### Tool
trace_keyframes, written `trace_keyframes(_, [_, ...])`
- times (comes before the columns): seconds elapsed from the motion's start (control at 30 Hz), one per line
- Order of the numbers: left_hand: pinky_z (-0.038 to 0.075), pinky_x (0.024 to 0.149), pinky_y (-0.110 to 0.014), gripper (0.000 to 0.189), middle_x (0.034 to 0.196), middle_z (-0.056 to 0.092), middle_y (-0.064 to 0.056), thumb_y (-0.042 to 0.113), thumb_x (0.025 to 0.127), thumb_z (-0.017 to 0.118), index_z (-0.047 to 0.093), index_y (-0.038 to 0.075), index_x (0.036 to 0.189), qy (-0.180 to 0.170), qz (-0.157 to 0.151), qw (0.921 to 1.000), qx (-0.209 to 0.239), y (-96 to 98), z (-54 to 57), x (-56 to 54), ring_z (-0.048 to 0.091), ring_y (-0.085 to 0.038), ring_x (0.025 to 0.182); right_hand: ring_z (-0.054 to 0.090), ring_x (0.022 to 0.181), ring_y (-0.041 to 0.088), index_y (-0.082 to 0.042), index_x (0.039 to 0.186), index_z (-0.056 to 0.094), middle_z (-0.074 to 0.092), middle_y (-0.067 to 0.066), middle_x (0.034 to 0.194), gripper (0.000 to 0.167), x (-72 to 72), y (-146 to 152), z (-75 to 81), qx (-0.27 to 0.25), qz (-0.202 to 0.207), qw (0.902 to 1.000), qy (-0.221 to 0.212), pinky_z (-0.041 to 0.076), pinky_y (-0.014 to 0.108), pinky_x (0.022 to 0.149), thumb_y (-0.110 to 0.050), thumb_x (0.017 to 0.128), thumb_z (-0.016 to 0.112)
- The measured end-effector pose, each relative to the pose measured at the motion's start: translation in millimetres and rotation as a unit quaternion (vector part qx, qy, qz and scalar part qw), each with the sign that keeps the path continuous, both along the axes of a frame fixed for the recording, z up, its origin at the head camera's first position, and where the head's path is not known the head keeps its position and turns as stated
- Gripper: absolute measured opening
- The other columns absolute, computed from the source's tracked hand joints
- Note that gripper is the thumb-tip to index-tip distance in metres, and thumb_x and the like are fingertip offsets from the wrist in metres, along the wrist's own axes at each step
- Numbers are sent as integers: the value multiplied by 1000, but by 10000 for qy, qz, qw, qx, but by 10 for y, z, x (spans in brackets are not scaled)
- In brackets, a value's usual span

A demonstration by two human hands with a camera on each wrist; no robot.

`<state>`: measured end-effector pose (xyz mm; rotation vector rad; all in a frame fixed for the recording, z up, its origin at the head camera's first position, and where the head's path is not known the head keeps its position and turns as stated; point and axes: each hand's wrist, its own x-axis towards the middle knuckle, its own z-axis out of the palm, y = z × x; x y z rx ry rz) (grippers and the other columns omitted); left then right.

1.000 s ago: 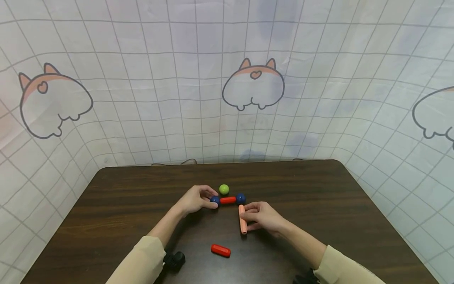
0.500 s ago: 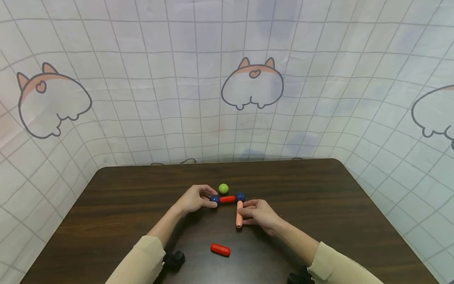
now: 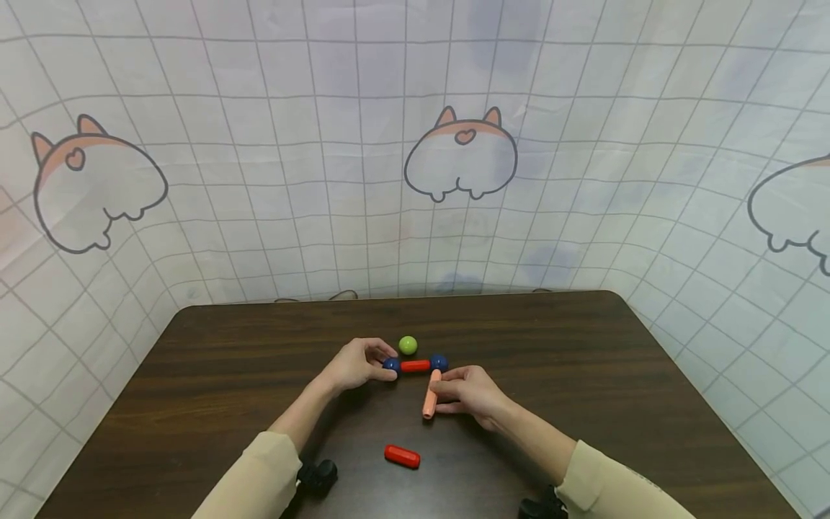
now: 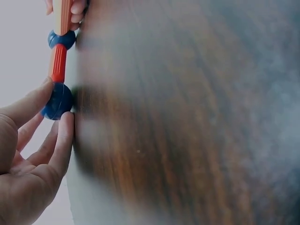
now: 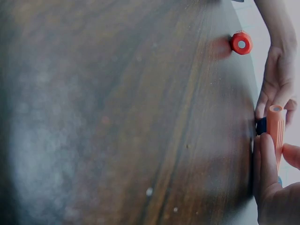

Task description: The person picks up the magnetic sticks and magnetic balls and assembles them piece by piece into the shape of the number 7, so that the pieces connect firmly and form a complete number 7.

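Note:
A short red rod (image 3: 415, 366) joins two blue balls into one piece on the dark table. My left hand (image 3: 353, 364) pinches the left blue ball (image 4: 59, 101) between thumb and fingers. With its thumb and fingers, my right hand (image 3: 476, 396) holds a ribbed, peach-coloured rod (image 3: 431, 396). The far end of that rod meets the right blue ball (image 3: 439, 362), and its near end points toward me and slightly left. In the right wrist view, the near end of the peach rod (image 5: 276, 126) shows a round recess.
A green ball (image 3: 408, 345) lies just behind the joined piece. Nearer to me, a loose red rod (image 3: 402, 456) rests on the table (image 3: 551, 346). A white grid-patterned curtain (image 3: 363, 245) hangs behind the table.
My right hand has brought the peach rod left and up to the right blue ball, then swung its near end leftward. The left hand stays on its ball.

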<state>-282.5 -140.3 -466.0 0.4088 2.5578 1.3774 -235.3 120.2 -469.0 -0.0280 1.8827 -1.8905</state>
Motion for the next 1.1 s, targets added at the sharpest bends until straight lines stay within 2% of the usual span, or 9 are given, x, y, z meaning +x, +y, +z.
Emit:
trace_keyframes(0.3, [53, 75, -34, 40, 104, 66, -5, 13, 82, 89, 68, 7, 117, 242, 133, 9995, -148, -64, 31, 71, 62, -17, 88, 72, 88, 21, 18, 127, 57, 64, 22, 112, 41, 11, -32, -7, 75, -57, 9999, 40, 59, 35, 80, -8, 98, 70])
trace_keyframes(0.4, [50, 71, -33, 36, 98, 63, -6, 13, 84, 87, 66, 5, 111, 260, 186, 9994, -155, -95, 62, 122, 59, -17, 82, 72, 88, 20, 18, 126, 58, 64, 21, 112, 41, 11, -35, 4, 133, -64, 9999, 53, 59, 35, 80, -8, 98, 70])
trace_keyframes(0.53, [50, 64, -33, 24, 90, 61, -5, 15, 90, 82, 64, 6, 102, 227, 101, 9996, -163, -122, 106, 216, 58, -17, 72, 72, 88, 20, 18, 127, 58, 65, 21, 112, 41, 12, -36, 9, 200, -75, 9998, 60, 59, 35, 80, -9, 98, 70])
trace_keyframes(0.7, [50, 62, -32, 19, 86, 62, -1, 20, 93, 79, 65, 8, 98, 338, -190, 9989, -267, -112, 163, 360, 59, -16, 71, 73, 87, 20, 17, 126, 59, 67, 20, 110, 41, 1, -29, 16, 273, -105, 9996, 65, 59, 35, 80, -11, 99, 70])
trace_keyframes(0.87, [49, 67, -31, 14, 86, 64, 3, 22, 95, 77, 67, 13, 96, 480, -746, 9948, -495, -18, 232, 540, 59, -17, 77, 73, 86, 19, 16, 126, 60, 69, 18, 106, 40, -9, -16, 18, 339, -92, 9993, 108, 59, 35, 79, -11, 99, 70])
trace_keyframes(0.97, [50, 68, -31, 12, 87, 65, 5, 20, 94, 77, 69, 13, 98, 404, -1107, 9915, -557, 41, 268, 668, 61, -17, 78, 73, 85, 19, 17, 125, 59, 69, 18, 105, 39, -10, -15, 10, 296, -40, 9995, 108, 59, 35, 79, -10, 99, 69])
trace_keyframes(1.1, [50, 72, -29, 15, 88, 66, 7, 19, 90, 82, 71, 13, 99, 274, -1500, 9856, -735, 114, 249, 800, 60, -14, 80, 73, 85, 19, 17, 125, 58, 69, 19, 104, 39, -3, -14, -5, 234, -12, 9996, 141, 59, 34, 79, -9, 99, 69])
